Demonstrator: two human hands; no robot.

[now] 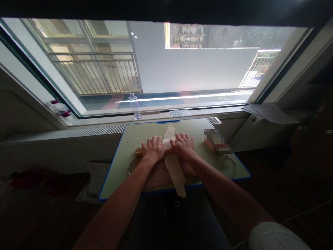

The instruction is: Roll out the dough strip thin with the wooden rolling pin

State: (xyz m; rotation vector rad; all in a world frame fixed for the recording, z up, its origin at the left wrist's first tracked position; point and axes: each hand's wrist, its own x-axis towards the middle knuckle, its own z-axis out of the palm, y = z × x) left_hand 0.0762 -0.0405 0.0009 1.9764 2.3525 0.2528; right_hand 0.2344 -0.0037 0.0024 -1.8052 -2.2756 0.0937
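Observation:
A wooden rolling pin point(138, 152) lies crosswise over a long pale strip of dough point(174, 170). My left hand point(154, 148) rests palm down on the pin's left part, fingers spread forward over it. On its right part lies my right hand point(183, 145), also flat with fingers stretched out. Much of the pin is hidden under both hands. The dough runs from beyond the pin back toward me, over a wooden board point(154, 177), and its near end hangs past the table's front edge.
A small green table point(117, 173) with a blue rim stands before the window. On its right is a pixelated object point(217, 140). A clear bottle point(134, 107) and a white keypad-like item point(179, 113) stand on the sill. Papers point(270, 113) lie at right.

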